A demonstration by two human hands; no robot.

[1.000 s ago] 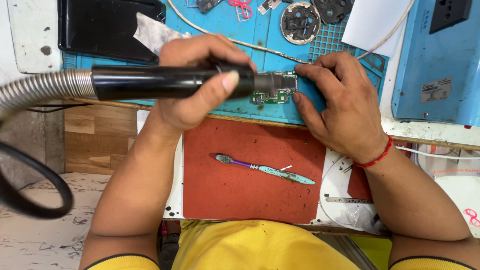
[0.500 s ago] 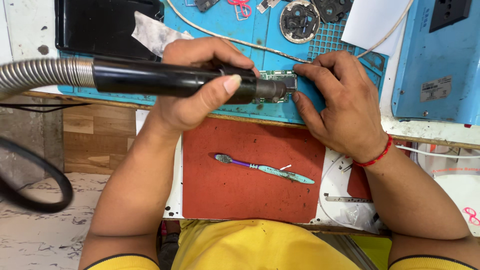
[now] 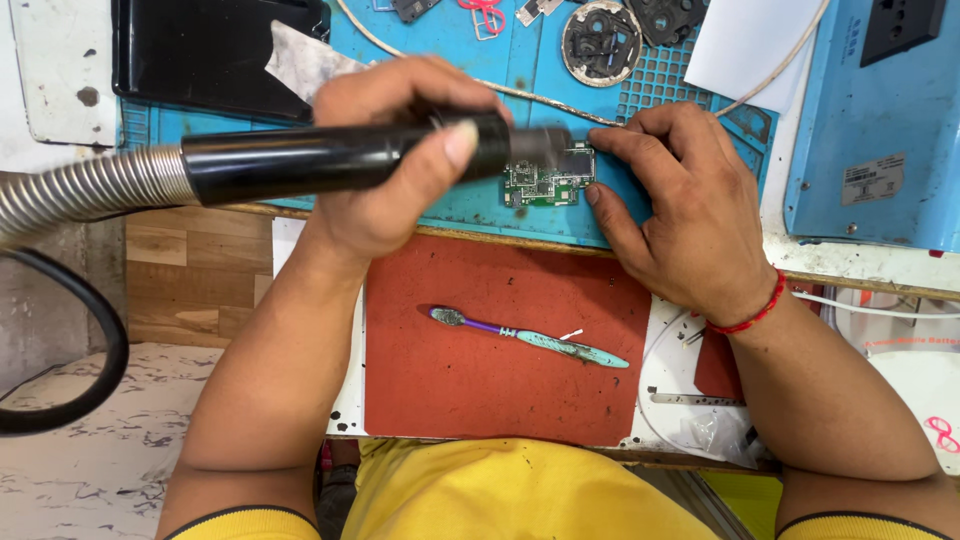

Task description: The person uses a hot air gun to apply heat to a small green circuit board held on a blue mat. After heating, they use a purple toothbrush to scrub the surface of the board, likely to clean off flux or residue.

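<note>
My left hand point(image 3: 395, 150) grips a black hot-air wand point(image 3: 330, 160) with a ribbed metal hose point(image 3: 80, 195); its nozzle points right, just over a small green circuit board point(image 3: 545, 180). The board lies on a blue work mat point(image 3: 470, 215). My right hand point(image 3: 685, 210) presses fingertips on the board's right edge, holding it down. A red thread band circles that wrist.
A red mat point(image 3: 480, 370) lies nearer me with a purple and teal toothbrush point(image 3: 530, 337) on it. A black tray point(image 3: 200, 55), a round black part point(image 3: 600, 40), a white cable and a blue box point(image 3: 880, 120) sit around the mat.
The wand has tilted and drawn slightly left, so more of the green board shows beyond the nozzle. My right hand stays at the board's edge.
</note>
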